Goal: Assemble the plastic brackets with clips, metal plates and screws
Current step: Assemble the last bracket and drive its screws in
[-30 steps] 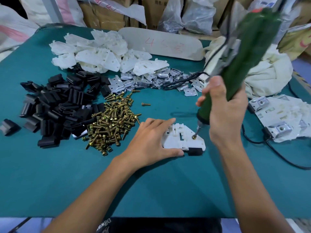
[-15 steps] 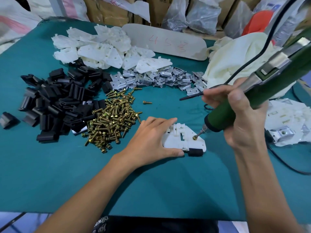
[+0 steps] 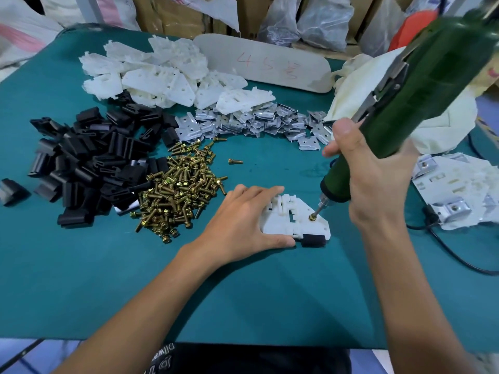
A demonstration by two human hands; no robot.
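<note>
- Lone clip [image 3: 12, 191] — one black piece, lying apart at the far left of the counter [image 3: 243, 292].
- Clip pile [image 3: 89, 163]: black clips, heaped and overlapping; too many to count. Unused stock.
- Bracket pile [image 3: 162, 74]: white plastic brackets heaped at the back; no exact count possible.
- Screw pile [image 3: 178, 195]: brass-coloured screws, far too many to count. One stray screw [image 3: 235, 161] lies apart, near its upper right.
- Metal plates [image 3: 251, 122]: a band of loose plates in front of the bracket pile; not countable.
- Left hand [image 3: 243, 225]: fingers straight and flat, pressing the left part of the bracket in work [image 3: 291, 217] onto the counter, thumb along its near edge.
- Bracket in work: one piece, near the middle of the counter. One fitted clip [image 3: 313, 240] sits at its near right corner; one seated screw [image 3: 312, 217] stands under the driver bit. No plate shows on it (it may lie underneath).
- Right hand [image 3: 378, 179]: fingers wrapped round the green electric screwdriver [image 3: 405, 103], which is tilted, bit on the seated screw.
- Finished stack [image 3: 459, 190]: assembled brackets at the right edge; at least two plates show, the rest is cut off.
- Progress, as judged: this unit is at its screw-driving step — a few units are done, and the large stock leaves most of the task ahead.
</note>
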